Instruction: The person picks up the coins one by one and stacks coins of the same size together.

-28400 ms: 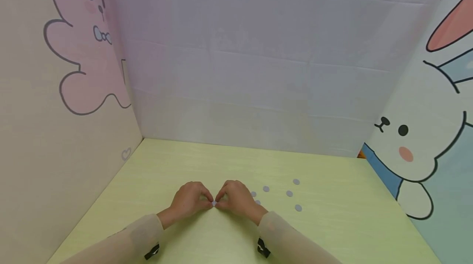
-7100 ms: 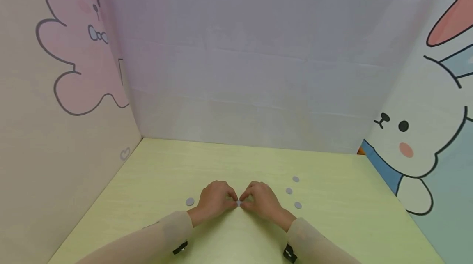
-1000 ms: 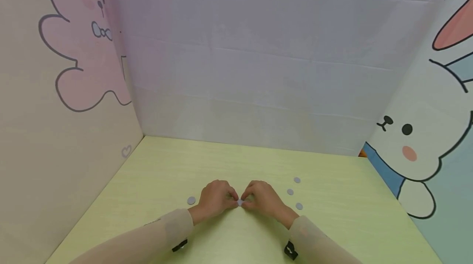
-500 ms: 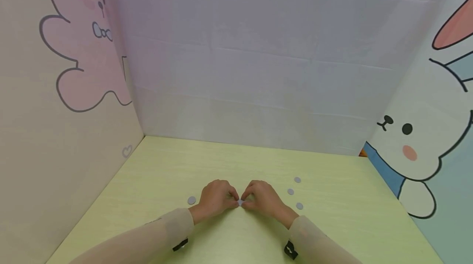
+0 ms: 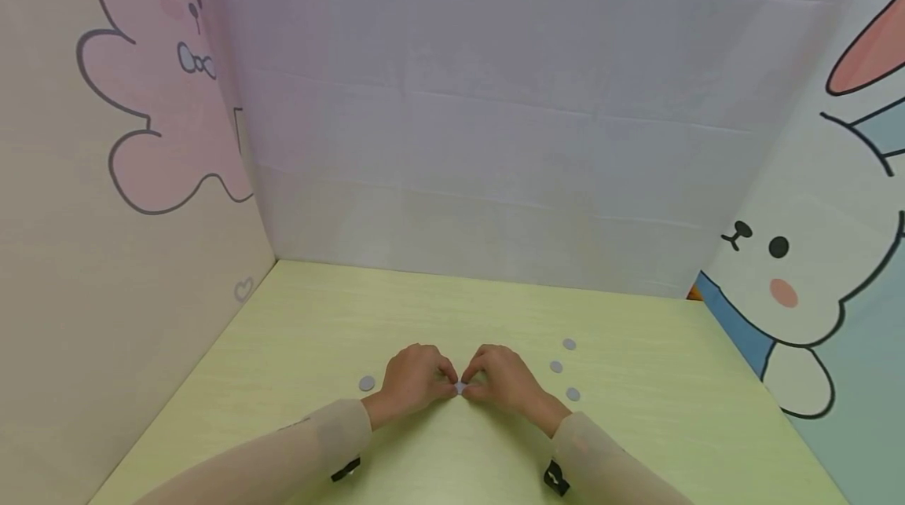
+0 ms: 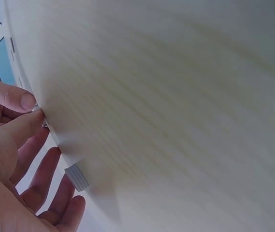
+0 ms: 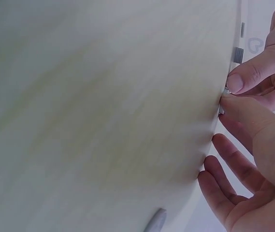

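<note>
My left hand (image 5: pixel 419 379) and right hand (image 5: pixel 503 382) meet mid-table, fingertips close to the surface. Between them sits a small silver-grey coin (image 5: pixel 459 388), pinched by thumb and forefinger from either side and mostly covered by the fingertips. In the left wrist view the other fingers of my left hand spread loosely beside a short stack of coins (image 6: pixel 77 178) with ridged edges. From above, that stack (image 5: pixel 366 383) looks like one grey disc left of the left hand. Three separate coins (image 5: pixel 556 367) lie flat to the right of my right hand.
The pale yellow-green table (image 5: pixel 325 309) meets a plain whitish cloth wall (image 5: pixel 438 159) at the back. Side walls with a pink cartoon figure (image 5: pixel 163 96) and a white rabbit (image 5: pixel 799 254) enclose it. Black straps (image 5: pixel 556 478) hang under both sleeves.
Over the last second nothing visibly moves. Compared with 28 seconds ago, both hands are further right, fewer coins show on the right, and the stack is visible left of the left hand.
</note>
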A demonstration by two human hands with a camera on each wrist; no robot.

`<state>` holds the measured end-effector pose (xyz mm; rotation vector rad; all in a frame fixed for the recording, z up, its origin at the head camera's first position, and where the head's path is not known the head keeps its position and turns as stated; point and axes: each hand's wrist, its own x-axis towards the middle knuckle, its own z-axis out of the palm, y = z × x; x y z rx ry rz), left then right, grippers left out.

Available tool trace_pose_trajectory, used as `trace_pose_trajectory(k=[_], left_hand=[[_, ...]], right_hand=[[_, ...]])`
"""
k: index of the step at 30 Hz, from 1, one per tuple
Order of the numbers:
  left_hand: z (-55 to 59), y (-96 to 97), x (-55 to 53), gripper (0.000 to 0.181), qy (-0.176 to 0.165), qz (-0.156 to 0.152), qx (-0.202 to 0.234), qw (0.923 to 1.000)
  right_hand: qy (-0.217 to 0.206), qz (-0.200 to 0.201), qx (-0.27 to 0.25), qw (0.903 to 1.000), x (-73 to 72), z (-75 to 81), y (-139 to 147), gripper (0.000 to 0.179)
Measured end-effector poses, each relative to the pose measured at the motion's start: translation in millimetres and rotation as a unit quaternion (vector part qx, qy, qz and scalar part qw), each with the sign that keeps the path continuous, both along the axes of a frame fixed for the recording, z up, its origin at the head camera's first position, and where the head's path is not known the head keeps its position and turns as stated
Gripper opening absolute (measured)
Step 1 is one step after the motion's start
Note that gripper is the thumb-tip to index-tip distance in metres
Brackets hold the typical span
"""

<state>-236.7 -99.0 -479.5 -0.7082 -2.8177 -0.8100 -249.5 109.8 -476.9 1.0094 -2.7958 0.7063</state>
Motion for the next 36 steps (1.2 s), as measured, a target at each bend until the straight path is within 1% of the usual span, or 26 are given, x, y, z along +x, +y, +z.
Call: trace_pose_trajectory(k=[5, 11, 14, 16, 19, 22, 25, 28, 32, 36], left_hand=[[-0.6, 0.5, -0.3, 0.01, -0.005, 0.005, -0.001, 1.0], [-1.2, 0.6, -0.4, 0.01, -0.003, 0.007, -0.003, 1.0], [-1.2, 1.2, -0.8, 0.009, -0.004, 0.008, -0.006, 0.9999], [-0.5, 1.6, -0.9, 0.009, -0.006, 0.007, -0.008, 0.9999], [0.1, 1.8, -0.7, 0.01, -0.007, 0.004, -0.01, 0.9999], [0.3, 1.6, -0.6, 0.01, -0.005, 0.003, -0.008, 1.0], [0.5, 1.4, 0.2, 0.009, -0.002, 0.002, -0.002, 1.0], [0.6, 0.9, 0.7, 0.009, -0.003, 0.0, 0.002, 1.0], [0.6, 0.3, 0.6, 0.008, -0.007, -0.001, 0.006, 1.0], [0.5, 0.1, 0.4, 0.008, -0.008, -0.002, 0.009, 0.9999]], right_hand=[[-0.001, 0.002, -0.001, 1.0, 0.4, 0.6, 0.5, 0.005], [-0.006, 0.02, -0.005, 0.9998, -1.3, 2.7, 5.9, 0.01], [-0.008, 0.026, -0.004, 0.9996, -1.1, 7.6, 13.5, 0.012], [0.0, 0.032, -0.004, 0.9995, -0.2, 12.1, 21.8, 0.014], [-0.006, 0.036, -0.015, 0.9992, 3.9, 19.4, 37.5, 0.014], [-0.018, 0.03, -0.022, 0.9992, 8.8, 23.7, 55.8, 0.015], [-0.03, 0.019, -0.025, 0.9991, 14.6, 25.1, 74.2, 0.015], [-0.034, 0.023, -0.021, 0.9989, 21.4, 24.4, 91.0, 0.016], [-0.024, 0.035, -0.005, 0.9991, 31.8, 21.5, 108.1, 0.018], [0.013, 0.042, 0.016, 0.9989, 39.2, 16.7, 117.5, 0.017]])
